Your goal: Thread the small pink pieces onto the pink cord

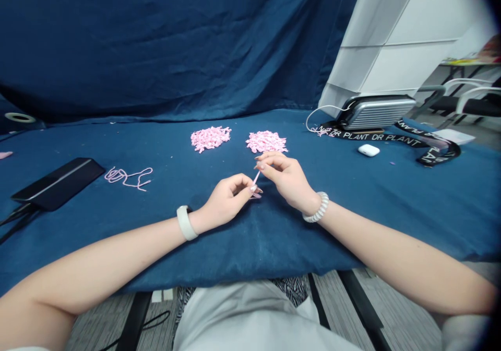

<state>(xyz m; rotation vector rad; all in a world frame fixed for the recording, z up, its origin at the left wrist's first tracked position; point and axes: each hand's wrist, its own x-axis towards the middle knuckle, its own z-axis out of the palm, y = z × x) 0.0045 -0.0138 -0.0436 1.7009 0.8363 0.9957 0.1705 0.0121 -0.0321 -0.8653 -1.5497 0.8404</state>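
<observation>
Pink strip (256, 177) held between two hands over the blue cloth (250, 246); twelve o'clock points away from the person. The left hand (226, 200) pinches it at seven o'clock, the right hand (291, 178) at one; both grips are closed on it. Likely faults: a loose fingertip pinch could let the strip slip, and an uneven pull could kink it. The exposed length is narrow, pale pink and straight, running aslant; whether the pink bit (255, 196) below the left fingers belongs to it cannot be told. Outward: a near pile (266, 142) of small pink pieces toward twelve, a second pile (210, 139) toward ten; a loose cord (124, 177) at nine, a black device (64, 190) beyond; a white case (368, 150) between two and three, a lettered strap (376, 136) and silver box (379, 114) toward two.
</observation>
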